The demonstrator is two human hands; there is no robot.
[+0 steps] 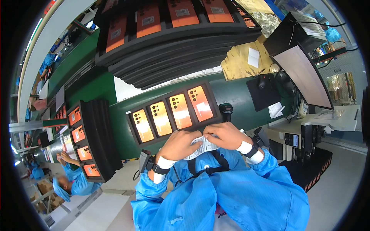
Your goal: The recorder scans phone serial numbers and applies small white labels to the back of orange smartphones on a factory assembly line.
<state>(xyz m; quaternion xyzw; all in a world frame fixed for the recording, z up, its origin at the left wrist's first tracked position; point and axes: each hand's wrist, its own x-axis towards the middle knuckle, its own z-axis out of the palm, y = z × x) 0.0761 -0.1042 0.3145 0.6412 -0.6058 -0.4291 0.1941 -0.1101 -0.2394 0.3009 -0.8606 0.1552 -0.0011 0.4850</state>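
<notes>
My left hand [179, 145] and my right hand [224, 135] hold a strip of white printed labels [206, 146] between them, close in front of my chest. The fingers of both hands are closed on the strip, and their tips partly hide it. Just beyond the hands, on the green table, lies a black tray [212, 101] with several orange phones in a row, backs up. The rightmost phone [201, 107] bears a white label. A black handheld scanner [226, 110] stands beside the tray's right side.
Tall stacks of black trays stand at the back [165, 42] and left [101, 134], orange phones in the top ones. To the right are a monitor [304, 75], a mouse [262, 80] on a black pad and a label printer [291, 140]. Another person [77, 183] works at far left.
</notes>
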